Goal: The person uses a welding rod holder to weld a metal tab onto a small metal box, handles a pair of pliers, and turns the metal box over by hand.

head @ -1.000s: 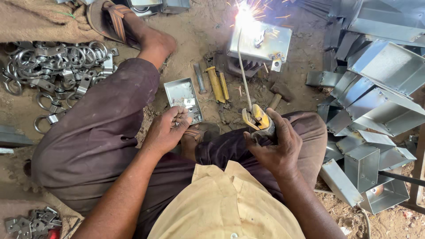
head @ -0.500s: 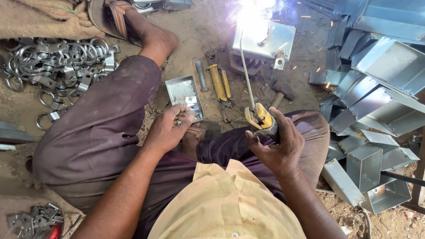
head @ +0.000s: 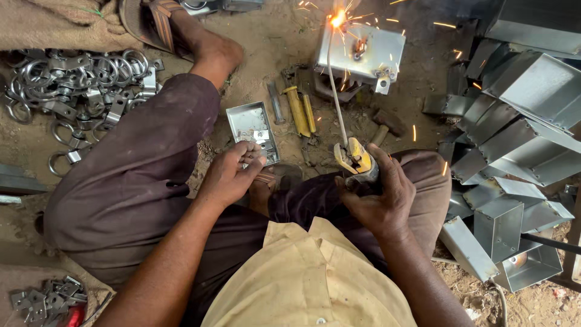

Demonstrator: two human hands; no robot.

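Head view showed the right hand (head: 380, 200) clenched around a yellow-jawed electrode holder (head: 357, 160), its thin welding rod (head: 336, 91) sparking against a grey sheet-metal box (head: 363, 51); the left hand (head: 230, 175) pinched small metal pieces beside a shallow rectangular steel tray (head: 251, 124).

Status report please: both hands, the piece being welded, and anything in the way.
Right hand grips electrode holder; rod tip sparking on metal box. Left hand pinches small metal pieces beside shallow tray. Hammer beside rod.
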